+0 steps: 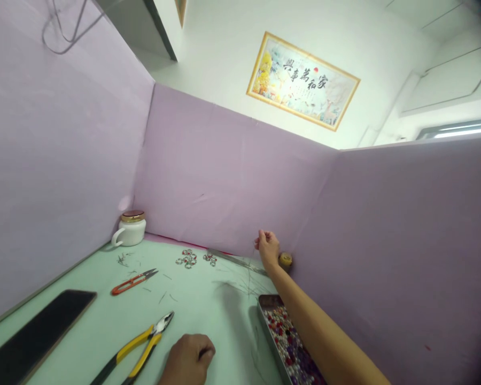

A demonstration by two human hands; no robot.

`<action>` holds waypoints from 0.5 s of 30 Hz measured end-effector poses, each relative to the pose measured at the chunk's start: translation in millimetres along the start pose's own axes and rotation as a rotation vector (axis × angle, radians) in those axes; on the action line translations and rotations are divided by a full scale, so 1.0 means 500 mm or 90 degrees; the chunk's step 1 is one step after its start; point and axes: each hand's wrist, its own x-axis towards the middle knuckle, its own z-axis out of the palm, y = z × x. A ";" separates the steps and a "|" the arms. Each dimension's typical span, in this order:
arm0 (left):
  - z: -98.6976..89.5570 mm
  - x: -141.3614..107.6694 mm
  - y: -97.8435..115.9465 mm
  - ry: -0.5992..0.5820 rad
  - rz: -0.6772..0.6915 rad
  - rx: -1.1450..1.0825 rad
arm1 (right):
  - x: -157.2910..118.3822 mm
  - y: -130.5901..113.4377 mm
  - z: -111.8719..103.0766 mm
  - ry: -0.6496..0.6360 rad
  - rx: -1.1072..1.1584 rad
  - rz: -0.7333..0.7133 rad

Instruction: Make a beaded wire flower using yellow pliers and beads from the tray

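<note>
My right hand [268, 248] is raised near the back panel, above the far end of the bead tray [269, 334]. Its fingers are pinched together; a thin strand seems to hang below them, too faint to make out. Down at the front, my left hand [190, 357] rests closed on the pale green table, and whatever its fingers may hold is hidden. Just left of it lie yellow and black pliers [150, 337], jaws pointing away. Small beaded rings [187, 259] sit farther back, beside a second little group [210, 260].
Red snips [132, 282] and wire scraps [123, 260] lie on the left, near a white lidded mug [131, 231]. A dark flat slab [40, 337] fills the front left. Behind my right hand stands a yellow roll [285, 260]. Purple panels [232, 176] enclose the table.
</note>
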 end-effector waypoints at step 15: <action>0.002 0.001 -0.005 -0.007 0.007 0.016 | 0.007 -0.037 -0.046 -0.155 -0.326 -0.217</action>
